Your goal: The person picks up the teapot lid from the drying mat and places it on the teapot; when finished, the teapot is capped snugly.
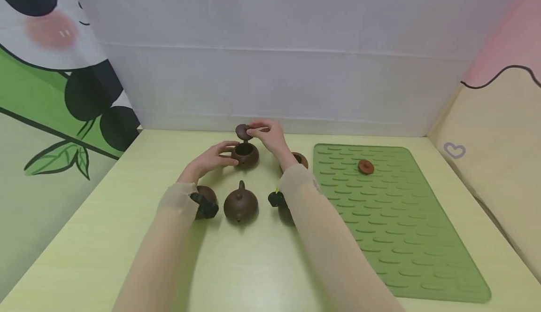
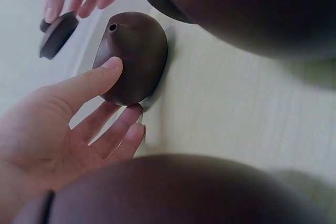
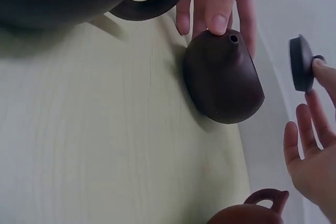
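Observation:
A dark brown teapot (image 1: 246,160) stands near the table's back edge, its top uncovered. My left hand (image 1: 210,160) holds it from the left; in the left wrist view the thumb lies on the near side by the spout and other fingers go round the far side. Above the opening, my right hand (image 1: 272,139) pinches the dark round lid (image 1: 242,131) by its knob. The lid is tilted on edge and apart from the pot, as the right wrist view shows with the lid (image 3: 301,64) beside the teapot (image 3: 223,85).
A lidded dark teapot (image 1: 241,206) stands in front. Another teapot (image 1: 207,194) is partly behind the left wrist camera, one (image 1: 286,214) mostly under the right sleeve. A lidless reddish-brown teapot (image 1: 300,159) sits beside the right wrist. A reddish lid (image 1: 366,167) lies on the green mat (image 1: 405,237).

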Demonstrator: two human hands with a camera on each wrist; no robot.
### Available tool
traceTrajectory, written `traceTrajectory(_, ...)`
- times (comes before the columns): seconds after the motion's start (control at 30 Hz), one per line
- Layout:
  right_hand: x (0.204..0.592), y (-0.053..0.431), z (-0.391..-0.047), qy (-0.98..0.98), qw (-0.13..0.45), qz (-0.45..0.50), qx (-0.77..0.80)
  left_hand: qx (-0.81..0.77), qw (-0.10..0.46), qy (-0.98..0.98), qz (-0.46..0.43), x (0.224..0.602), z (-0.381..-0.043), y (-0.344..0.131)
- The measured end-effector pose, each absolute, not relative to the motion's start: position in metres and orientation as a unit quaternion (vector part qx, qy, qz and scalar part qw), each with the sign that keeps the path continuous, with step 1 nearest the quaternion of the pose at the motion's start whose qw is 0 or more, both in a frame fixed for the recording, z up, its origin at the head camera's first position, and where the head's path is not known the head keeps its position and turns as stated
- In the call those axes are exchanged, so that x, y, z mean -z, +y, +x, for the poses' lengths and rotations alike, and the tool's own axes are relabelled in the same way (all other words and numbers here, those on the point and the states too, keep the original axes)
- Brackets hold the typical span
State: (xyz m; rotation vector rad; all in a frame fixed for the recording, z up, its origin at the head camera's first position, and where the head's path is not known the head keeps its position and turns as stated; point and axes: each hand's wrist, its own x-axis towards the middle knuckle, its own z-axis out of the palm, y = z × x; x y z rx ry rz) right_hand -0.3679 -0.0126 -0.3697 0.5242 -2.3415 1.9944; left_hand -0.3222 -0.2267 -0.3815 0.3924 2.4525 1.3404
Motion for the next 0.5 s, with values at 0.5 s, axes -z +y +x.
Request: traceTrajectory(0.5, 0.3792, -0.009, -0.3639, -0.823, -0.07, 0.197, -0.528, -0.486, 0.183, 0.847, 0.115, 0.3768, -0.3179, -0.2238)
